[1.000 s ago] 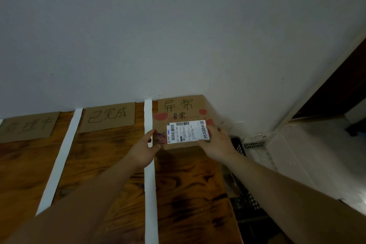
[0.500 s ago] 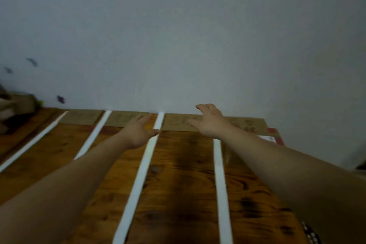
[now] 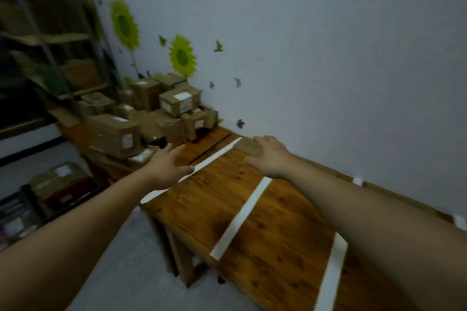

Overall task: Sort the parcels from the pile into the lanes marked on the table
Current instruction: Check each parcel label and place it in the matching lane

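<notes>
Left hand [image 3: 168, 169], right hand [image 3: 270, 156]: both empty, fingers spread, extended over left end of desk [image 3: 265, 235]. Parcel pile [image 3: 151, 113] stacked at far-left corner against wall. Judged: reaching for next parcel. White tape strips [image 3: 240, 217] mark lanes.

Dim, even indoor light whose source cannot be told. The wall [image 3: 328, 70] beyond the right hand [image 3: 271, 158] takes a cool bluish cast. Deep shadow covers the shelf [image 3: 48, 40] far to the left of the left hand [image 3: 165, 168]. Motion blur softens the whole view, most of all the shelf and the parcels [image 3: 151, 113] ahead of the left hand, so their labels are unreadable. Wide-angle distortion tilts the table [image 3: 265, 222] and stretches both forearms toward the lower corners. A mild sheen marks the wood just below the hands.
</notes>
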Tool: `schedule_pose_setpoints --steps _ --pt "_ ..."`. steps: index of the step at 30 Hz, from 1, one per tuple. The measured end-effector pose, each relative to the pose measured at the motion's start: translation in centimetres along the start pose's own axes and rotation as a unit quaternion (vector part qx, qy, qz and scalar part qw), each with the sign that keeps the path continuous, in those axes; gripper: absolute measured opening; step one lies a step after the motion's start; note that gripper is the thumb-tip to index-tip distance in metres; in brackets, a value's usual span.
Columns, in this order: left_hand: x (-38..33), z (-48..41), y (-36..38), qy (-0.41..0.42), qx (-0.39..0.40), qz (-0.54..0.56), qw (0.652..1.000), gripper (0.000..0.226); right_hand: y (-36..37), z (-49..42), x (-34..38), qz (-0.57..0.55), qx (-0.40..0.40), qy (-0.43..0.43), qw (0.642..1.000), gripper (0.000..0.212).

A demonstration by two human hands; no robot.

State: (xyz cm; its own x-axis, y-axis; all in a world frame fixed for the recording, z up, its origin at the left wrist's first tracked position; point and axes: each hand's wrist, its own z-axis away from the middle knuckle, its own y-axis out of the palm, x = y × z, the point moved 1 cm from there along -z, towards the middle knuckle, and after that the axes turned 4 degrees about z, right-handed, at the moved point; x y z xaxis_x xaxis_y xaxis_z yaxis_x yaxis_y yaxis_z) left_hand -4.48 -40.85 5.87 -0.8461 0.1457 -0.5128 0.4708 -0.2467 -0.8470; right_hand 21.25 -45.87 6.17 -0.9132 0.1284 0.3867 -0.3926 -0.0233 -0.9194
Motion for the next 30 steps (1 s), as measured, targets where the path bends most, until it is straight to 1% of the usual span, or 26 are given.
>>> schedule_pose_setpoints --steps 4,7,10,12,15,18,22,25,27,30 --pt "6.4 -2.4 -3.5 -0.047 -0.027 0.012 0.998 0.072 2.5 -6.0 5.7 0.0 0.017 -0.048 0.999 0.08" --pt "10.9 -5.5 -5.9 -0.086 -0.038 0.019 0.995 0.074 4.7 -11.3 9.3 -0.014 0.032 -0.076 0.997 0.079" --pt "14.7 -8.7 -8.6 -0.106 -0.05 0.02 0.993 0.076 6.5 -16.4 12.9 -0.036 0.056 -0.091 0.994 0.078" --pt "17.0 -10.4 -10.5 -0.136 -0.06 0.013 0.989 0.077 7.5 -19.4 15.4 -0.046 0.076 -0.103 0.991 0.079" --pt "20.5 -13.1 -13.1 -0.172 -0.067 0.05 0.982 0.078 8.9 -23.2 18.6 -0.054 0.094 -0.114 0.987 0.08" --pt "23.7 -16.1 -15.0 -0.189 -0.065 0.073 0.977 0.077 10.7 -26.1 21.3 -0.052 0.12 -0.123 0.984 0.078" --pt "27.6 -21.2 -17.2 -0.176 -0.06 0.085 0.979 0.076 13.1 -30.3 25.0 -0.061 0.138 -0.092 0.984 0.081" --pt "30.6 -25.4 -19.1 -0.156 -0.055 0.104 0.981 0.074 14.6 -33.0 28.1 -0.068 0.13 -0.067 0.987 0.081" --pt "32.5 -28.1 -20.4 -0.145 -0.055 0.113 0.981 0.073 15.5 -34.7 30.2 -0.099 0.127 -0.036 0.986 0.078" --pt "35.6 -32.1 -22.4 -0.129 -0.04 0.129 0.982 0.071 17.4 -36.7 32.7 -0.153 0.139 0.036 0.978 0.077"
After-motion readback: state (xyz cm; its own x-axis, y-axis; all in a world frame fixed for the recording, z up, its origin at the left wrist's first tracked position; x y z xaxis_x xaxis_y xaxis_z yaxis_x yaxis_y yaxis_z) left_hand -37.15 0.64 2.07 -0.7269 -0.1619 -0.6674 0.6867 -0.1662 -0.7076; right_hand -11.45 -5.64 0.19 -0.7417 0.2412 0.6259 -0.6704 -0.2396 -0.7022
